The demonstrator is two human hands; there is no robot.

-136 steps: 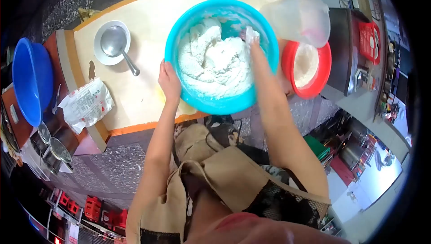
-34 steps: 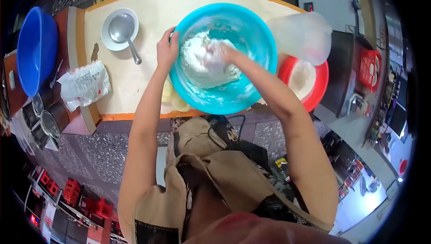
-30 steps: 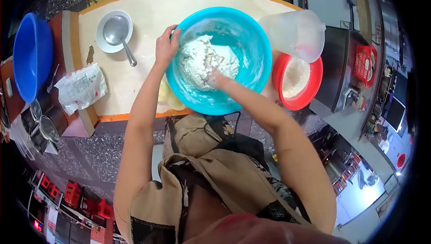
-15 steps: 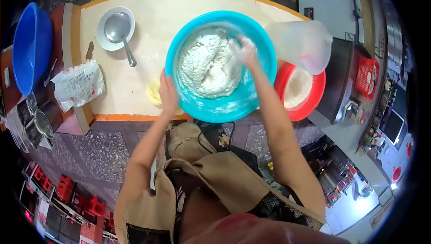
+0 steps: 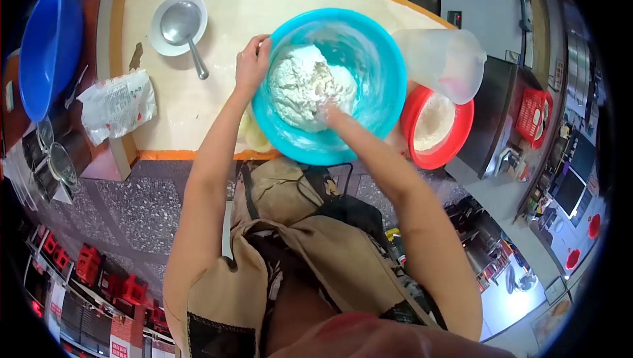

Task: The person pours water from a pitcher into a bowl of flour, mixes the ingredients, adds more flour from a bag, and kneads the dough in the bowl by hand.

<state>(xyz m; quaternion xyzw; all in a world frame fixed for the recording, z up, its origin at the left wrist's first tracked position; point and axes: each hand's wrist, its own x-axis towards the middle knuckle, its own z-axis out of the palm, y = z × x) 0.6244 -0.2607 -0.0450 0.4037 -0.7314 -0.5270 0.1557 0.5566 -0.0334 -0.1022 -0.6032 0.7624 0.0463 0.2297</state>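
A turquoise bowl (image 5: 382, 94) stands at the table's front edge with a rough mass of white dough (image 5: 300, 88) against its left side. My left hand (image 5: 253, 62) grips the bowl's left rim, thumb and fingers around the edge. Inside the bowl, my right hand (image 5: 331, 114) presses into the lower right part of the dough; its fingers are blurred and partly sunk in it. White smears coat the bowl's inner wall. Right of it sits a red bowl (image 5: 458, 135) holding white powder (image 5: 434, 122), partly under a translucent plastic container (image 5: 445, 61).
On the pale table (image 5: 191, 111), a white bowl (image 5: 158, 36) holds a metal ladle (image 5: 179, 23) at the left. A crumpled white bag (image 5: 119, 106) lies at the left edge, near a blue basin (image 5: 45, 55). Something yellowish (image 5: 254, 135) shows beside the turquoise bowl.
My right hand has moved from the bowl's right side down into the dough. My left hand has shifted up the left rim, and the bowl's contents have turned and been pushed left.
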